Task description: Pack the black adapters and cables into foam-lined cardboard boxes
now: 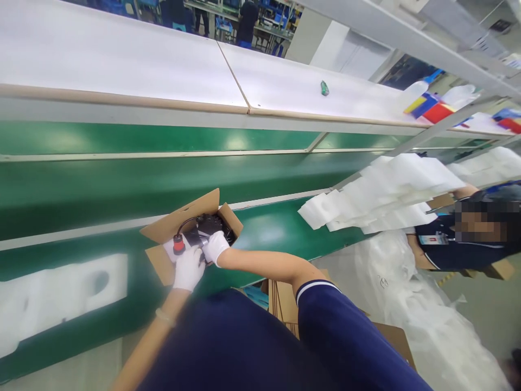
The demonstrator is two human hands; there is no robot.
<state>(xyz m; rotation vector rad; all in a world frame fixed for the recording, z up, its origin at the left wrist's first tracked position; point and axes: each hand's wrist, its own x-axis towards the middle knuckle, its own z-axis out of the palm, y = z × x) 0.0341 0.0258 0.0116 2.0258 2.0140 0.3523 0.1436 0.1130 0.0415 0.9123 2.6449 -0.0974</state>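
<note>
An open cardboard box (191, 212) stands on the green work surface with its flaps raised. Inside lies a bundle of black parts and cable (211, 224); a black cord curves from it to a red-and-black plug-like piece (178, 244) at the box's left side. My left hand (189, 269), in a white glove, reaches over the near edge just below the red piece, fingers bent together. My right hand (215, 248), also gloved, is curled over the black parts. What the fingertips of either hand grip is too small and partly hidden to make out.
Stacked white foam pieces (378, 190) lie right along the green belt (268, 231), and a foam sheet (65, 298) lies left. A co-worker (443, 239) is at the right beside clear plastic bags (427, 304). A white shelf (122, 60) runs above; flat cartons (280, 301) stand below.
</note>
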